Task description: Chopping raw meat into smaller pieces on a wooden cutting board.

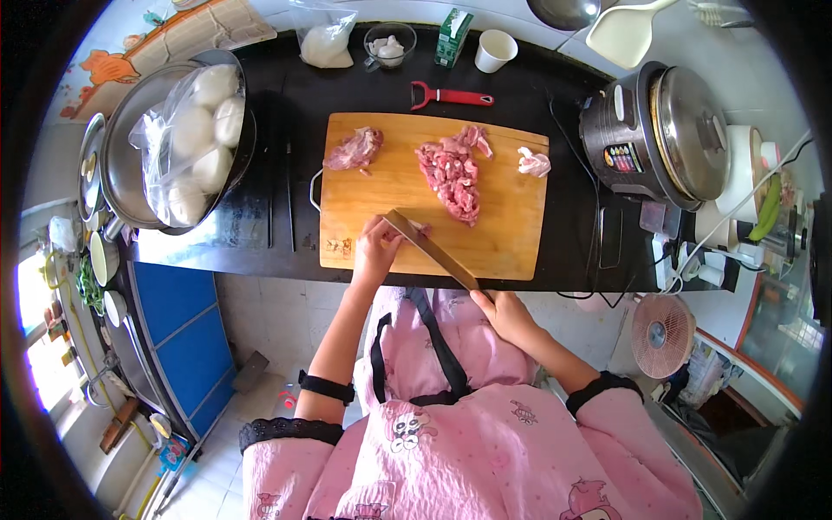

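Note:
My right hand (507, 313) grips the handle of a kitchen knife (434, 252), whose blade slants up and left over the wooden cutting board (507, 240). At the blade's far end, my left hand (378, 247) has its fingers bent around a small piece of raw meat, mostly hidden; a bit of meat (422, 229) shows just beyond the blade. A heap of cut raw meat (452, 175) lies at the board's middle. A larger raw piece (354, 149) rests at the upper left, and a pale, fatty piece (533, 162) at the right edge.
Behind the board lie a red peeler (458, 97), a paper cup (496, 51), a green carton (454, 38), a glass bowl (390, 45) and a bag of white powder (327, 47). A pan (130, 149) with bagged white buns stands left; a rice cooker (624, 136) and cables are right.

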A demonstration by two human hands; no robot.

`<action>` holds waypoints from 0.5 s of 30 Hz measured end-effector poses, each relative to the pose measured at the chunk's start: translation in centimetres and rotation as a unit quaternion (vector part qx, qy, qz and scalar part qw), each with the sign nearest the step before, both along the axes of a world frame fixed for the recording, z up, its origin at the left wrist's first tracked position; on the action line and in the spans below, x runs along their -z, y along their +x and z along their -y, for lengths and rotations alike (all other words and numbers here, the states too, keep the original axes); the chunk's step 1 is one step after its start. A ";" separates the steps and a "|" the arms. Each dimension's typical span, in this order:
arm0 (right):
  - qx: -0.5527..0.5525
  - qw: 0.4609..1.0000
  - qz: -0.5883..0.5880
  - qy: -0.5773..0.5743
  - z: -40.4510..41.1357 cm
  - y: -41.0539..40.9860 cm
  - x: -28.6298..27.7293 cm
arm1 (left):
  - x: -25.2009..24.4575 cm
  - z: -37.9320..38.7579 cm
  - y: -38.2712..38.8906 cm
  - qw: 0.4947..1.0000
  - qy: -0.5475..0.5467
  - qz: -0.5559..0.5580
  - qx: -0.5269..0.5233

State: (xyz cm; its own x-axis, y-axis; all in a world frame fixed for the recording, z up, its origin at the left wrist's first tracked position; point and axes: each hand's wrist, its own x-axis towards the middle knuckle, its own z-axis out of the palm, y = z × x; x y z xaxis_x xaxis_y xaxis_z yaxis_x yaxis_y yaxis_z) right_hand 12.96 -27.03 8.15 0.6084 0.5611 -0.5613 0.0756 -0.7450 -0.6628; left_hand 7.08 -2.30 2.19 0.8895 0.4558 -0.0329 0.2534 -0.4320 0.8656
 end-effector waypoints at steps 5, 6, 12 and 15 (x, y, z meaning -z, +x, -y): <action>0.016 0.999 -0.028 -0.012 -5.3 2.4 0.7 | 0.2 0.0 0.4 0.999 -0.032 0.001 0.024; 0.015 0.999 -0.026 -0.009 -5.3 2.5 0.7 | 0.4 -0.2 0.3 0.999 -0.018 0.004 0.030; 0.135 0.987 -0.066 -0.061 -0.6 2.5 0.8 | 0.8 -0.3 0.3 0.999 -0.016 -0.002 0.028; 0.102 0.995 -0.013 -0.003 -1.7 1.9 0.3 | -0.1 -0.4 0.1 0.999 -0.026 -0.025 0.033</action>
